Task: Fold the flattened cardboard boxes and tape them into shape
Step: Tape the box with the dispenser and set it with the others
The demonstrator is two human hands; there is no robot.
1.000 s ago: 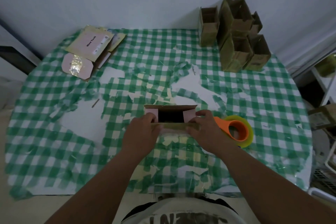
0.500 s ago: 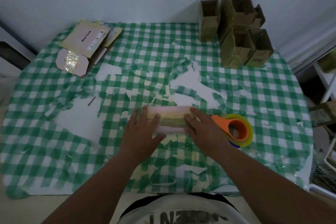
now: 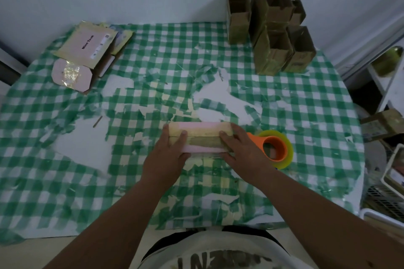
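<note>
Pink cardboard box (image 3: 203,135) lies between both hands: left hand (image 3: 168,155) and right hand (image 3: 242,153) press it flat-fingered; tape roll (image 3: 276,149) just beside right hand.

Open worktop (image 3: 306,116) lies left of and beyond the pink box (image 3: 203,137) — free passage there. The tape dispenser (image 3: 274,148) blocks its right side, just beside the right hand (image 3: 242,150). Obstacles at the far corners — folded boxes (image 3: 273,28) right, flattened boxes (image 3: 87,50) left.
</note>
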